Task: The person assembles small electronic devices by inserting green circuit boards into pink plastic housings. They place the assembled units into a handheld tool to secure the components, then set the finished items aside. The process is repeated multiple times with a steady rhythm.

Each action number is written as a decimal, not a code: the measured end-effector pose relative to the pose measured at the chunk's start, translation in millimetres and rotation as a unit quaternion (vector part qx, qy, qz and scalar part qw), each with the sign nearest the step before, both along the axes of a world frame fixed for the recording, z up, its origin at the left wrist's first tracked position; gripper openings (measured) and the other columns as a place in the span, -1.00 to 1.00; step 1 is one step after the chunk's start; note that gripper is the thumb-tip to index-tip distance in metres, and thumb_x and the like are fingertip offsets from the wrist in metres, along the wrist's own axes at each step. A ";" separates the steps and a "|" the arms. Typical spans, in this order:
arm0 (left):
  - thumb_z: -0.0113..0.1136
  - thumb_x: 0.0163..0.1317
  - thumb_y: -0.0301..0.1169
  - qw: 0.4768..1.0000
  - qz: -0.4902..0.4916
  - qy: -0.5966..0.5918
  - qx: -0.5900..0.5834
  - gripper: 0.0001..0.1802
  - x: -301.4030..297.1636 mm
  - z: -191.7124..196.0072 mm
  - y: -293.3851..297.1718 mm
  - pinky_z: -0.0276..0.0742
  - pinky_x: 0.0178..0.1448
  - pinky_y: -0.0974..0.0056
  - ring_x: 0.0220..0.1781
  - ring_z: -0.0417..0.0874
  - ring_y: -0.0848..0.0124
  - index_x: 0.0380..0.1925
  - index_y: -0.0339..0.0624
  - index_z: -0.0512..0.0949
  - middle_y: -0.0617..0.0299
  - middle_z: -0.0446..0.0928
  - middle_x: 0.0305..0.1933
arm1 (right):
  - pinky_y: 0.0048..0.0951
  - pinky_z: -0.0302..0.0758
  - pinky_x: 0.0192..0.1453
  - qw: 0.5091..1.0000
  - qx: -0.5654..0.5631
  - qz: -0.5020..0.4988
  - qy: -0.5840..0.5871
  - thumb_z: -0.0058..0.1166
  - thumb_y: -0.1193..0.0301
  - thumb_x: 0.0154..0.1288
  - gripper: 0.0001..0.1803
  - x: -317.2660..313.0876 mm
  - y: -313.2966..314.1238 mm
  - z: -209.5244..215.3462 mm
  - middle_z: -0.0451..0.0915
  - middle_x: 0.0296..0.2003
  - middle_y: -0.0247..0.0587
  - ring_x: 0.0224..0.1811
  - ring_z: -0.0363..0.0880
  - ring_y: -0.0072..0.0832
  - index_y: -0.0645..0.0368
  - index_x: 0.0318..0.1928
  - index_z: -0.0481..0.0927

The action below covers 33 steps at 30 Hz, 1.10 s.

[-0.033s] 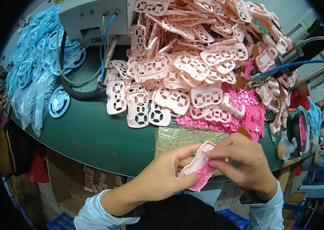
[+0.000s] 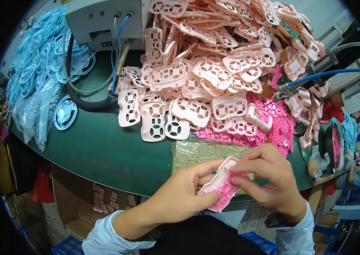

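Observation:
My left hand (image 2: 175, 197) is wrapped round a pale pink plastic shell (image 2: 210, 185), held tilted above the table's near edge with its hollow side up. A bright pink openwork insert (image 2: 226, 192) lies inside the shell, and my left thumb presses on its lower end. At the upper end, my right hand (image 2: 275, 180) pinches the insert between thumb and forefinger. The fingertips partly hide that end. Just behind my hands sits a flat block wrapped in greenish film (image 2: 192, 151).
A big heap of pale pink shells (image 2: 156, 121) covers the back of the green table (image 2: 116, 155), with small bright pink pieces (image 2: 280, 123) beside it. A grey machine box (image 2: 103, 25), blue parts (image 2: 65, 112) and a metal fixture with hoses (image 2: 322, 63) flank the heap.
My right hand has shifted slightly, its knuckles a little higher and its fingers more arched over the insert. My left hand and the shell stay in place.

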<state>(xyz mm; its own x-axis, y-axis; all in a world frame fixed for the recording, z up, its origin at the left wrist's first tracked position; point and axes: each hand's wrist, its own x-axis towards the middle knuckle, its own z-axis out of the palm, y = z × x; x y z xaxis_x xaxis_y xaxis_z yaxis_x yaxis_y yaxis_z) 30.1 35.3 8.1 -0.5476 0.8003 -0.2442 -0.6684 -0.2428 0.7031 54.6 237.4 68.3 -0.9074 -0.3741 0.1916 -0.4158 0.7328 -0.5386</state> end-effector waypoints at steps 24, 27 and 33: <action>0.20 0.20 -0.64 0.982 -0.053 -0.168 0.071 -0.44 -3.9 -13.4 -6.8 0.65 -0.08 0.32 -0.15 0.69 0.33 0.17 -0.29 0.22 -0.11 0.60 -0.13 | -0.23 0.44 0.08 0.985 -0.060 0.153 0.060 0.38 0.49 -0.08 -0.72 15.8 24.2 -18.5 0.66 -0.17 -0.38 -0.11 0.60 -0.36 0.04 -0.25 0.70; 0.13 0.33 -0.44 0.984 -0.133 0.006 -0.122 -0.65 2.0 5.8 -22.5 0.63 -0.13 0.37 -0.12 0.64 0.37 0.10 -0.28 0.43 0.08 0.56 -0.11 | -0.34 0.51 -0.10 0.989 -0.083 0.117 -0.032 0.32 0.54 0.00 -0.78 26.9 22.0 -17.7 0.66 -0.27 -0.34 -0.30 0.62 -0.40 0.10 -0.27 0.69; 0.32 0.16 -0.46 0.930 0.074 0.259 -0.251 -0.58 18.4 -9.0 -47.2 0.50 -0.08 0.38 -0.08 0.54 0.45 0.03 -0.33 0.52 0.14 0.49 -0.02 | -0.59 0.49 -0.31 0.930 -0.232 -0.087 -0.272 0.29 0.54 0.13 -0.83 31.3 42.0 -40.6 0.63 -0.37 -0.25 -0.34 0.59 -0.63 0.28 -0.23 0.66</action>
